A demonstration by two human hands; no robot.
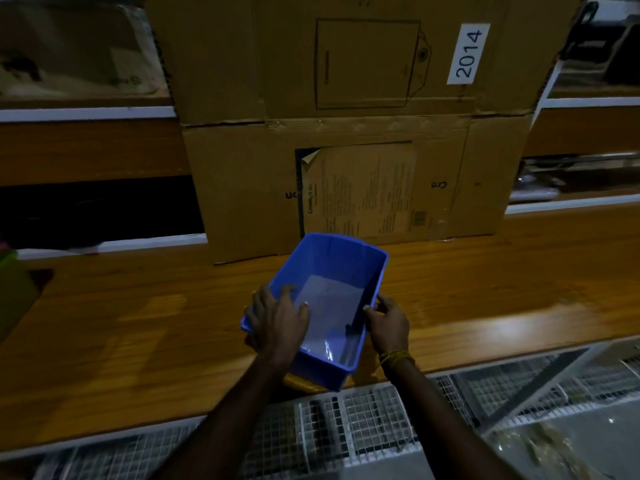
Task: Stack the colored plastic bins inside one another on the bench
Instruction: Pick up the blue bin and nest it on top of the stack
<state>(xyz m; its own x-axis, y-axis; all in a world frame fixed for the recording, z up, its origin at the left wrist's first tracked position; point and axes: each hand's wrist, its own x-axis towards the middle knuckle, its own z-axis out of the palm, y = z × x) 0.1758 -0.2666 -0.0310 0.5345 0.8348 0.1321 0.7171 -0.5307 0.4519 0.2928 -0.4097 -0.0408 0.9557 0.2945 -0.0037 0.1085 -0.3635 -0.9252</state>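
The step in hand looks like seating the blue bin (pixel 332 299) into a yellow bin (pixel 301 382) beneath it — only a sliver of yellow shows under the blue bin's near corner and at its left side, so most of that lower bin is hidden. The pair sits at the near edge of the desk (pixel 138 323), about midway along it, with the blue bin turned at an angle so that one corner points toward the person and overhangs the edge a little.

The left hand (pixel 277 323) lies over the blue bin's left rim, its fingers (pixel 289 294) spread and fairly straight, reaching down inside toward the pale floor of the bin — pressing rather than gripping, as far as the dim light lets me judge. The right hand (pixel 386 323) is on the right rim: its thumb sits on the inner side of the wall and the fingers curl round the outside, so it grips that wall.

The next move, I judge, calls for an even downward push on both sides until the blue bin sits level inside the yellow one, then a slide away from the desk's near edge so the stack does not tip off. Something green (pixel 14 289) shows at the desk's far left end; whether it is another bin I cannot tell. Cardboard boxes (pixel 346 174) stand along the desk's back edge.
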